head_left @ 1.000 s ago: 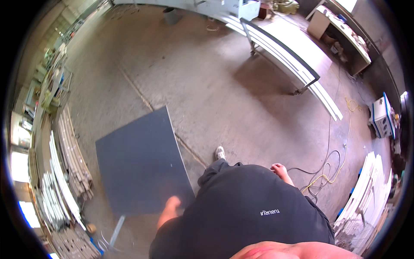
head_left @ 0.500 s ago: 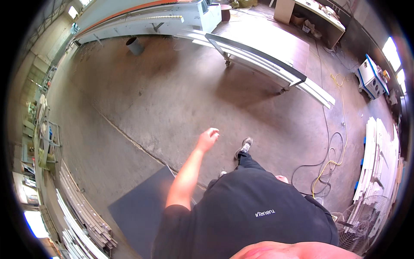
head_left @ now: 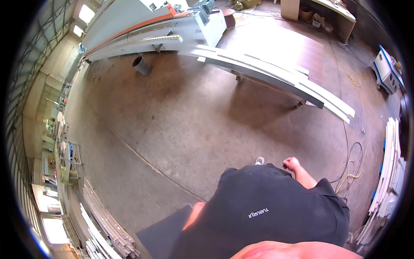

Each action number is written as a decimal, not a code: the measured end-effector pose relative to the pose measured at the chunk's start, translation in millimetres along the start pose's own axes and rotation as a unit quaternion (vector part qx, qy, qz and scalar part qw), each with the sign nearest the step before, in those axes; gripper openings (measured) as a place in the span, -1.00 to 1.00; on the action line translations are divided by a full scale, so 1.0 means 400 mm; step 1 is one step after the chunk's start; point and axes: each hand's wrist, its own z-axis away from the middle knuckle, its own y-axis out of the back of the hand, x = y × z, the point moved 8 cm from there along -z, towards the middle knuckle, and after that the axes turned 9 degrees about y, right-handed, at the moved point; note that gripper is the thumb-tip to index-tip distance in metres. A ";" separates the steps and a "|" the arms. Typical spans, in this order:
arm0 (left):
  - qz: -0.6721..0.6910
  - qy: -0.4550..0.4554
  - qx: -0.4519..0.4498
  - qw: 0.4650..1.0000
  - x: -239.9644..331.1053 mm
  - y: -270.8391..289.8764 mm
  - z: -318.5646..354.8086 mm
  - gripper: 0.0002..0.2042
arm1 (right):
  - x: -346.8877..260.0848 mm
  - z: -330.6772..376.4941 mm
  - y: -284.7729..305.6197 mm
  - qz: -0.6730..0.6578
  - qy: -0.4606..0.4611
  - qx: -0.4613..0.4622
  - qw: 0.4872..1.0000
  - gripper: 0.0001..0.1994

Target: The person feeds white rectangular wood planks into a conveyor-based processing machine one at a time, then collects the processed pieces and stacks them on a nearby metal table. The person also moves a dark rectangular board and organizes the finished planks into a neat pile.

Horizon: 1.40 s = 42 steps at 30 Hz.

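Observation:
My right hand [head_left: 291, 163] is in front of my dark shirt [head_left: 263, 203], above the concrete floor, with its fingers curled in. I see nothing in it, and it touches nothing. Only a patch of my left arm [head_left: 195, 214] shows beside the shirt; the left hand itself is hidden. A dark flat panel [head_left: 161, 233] lies on the floor near that arm. One shoe [head_left: 259, 161] shows just past the shirt's hem. Ahead, long white strips [head_left: 319, 93] lie along the near side of a wheeled table with a brown top [head_left: 312, 54].
A long white machine with an orange stripe [head_left: 142, 28] stands at the far left, with a dark cylindrical bin [head_left: 141, 66] before it. Stacked strips [head_left: 108, 220] lie at the lower left and white boards [head_left: 388, 168] at the right. Cables [head_left: 354, 172] cross the floor on the right.
My left arm has swung back, taking its hand out of sight. My right hand has come forward into view. The table and strips appear at a changed angle as I walk.

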 end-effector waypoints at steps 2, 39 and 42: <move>0.094 -0.012 -0.011 0.995 0.090 -0.021 -0.053 -0.74 | -0.086 -0.125 0.154 0.003 0.029 0.024 0.999 -0.73; 0.150 -0.158 -0.105 0.970 1.455 0.745 -0.751 -0.68 | -1.570 -1.050 0.049 0.067 0.254 0.241 0.934 -0.79; 0.140 -0.140 -0.090 0.976 1.448 0.802 -0.744 -0.69 | -1.744 -1.217 0.059 0.078 0.328 0.283 0.898 -0.81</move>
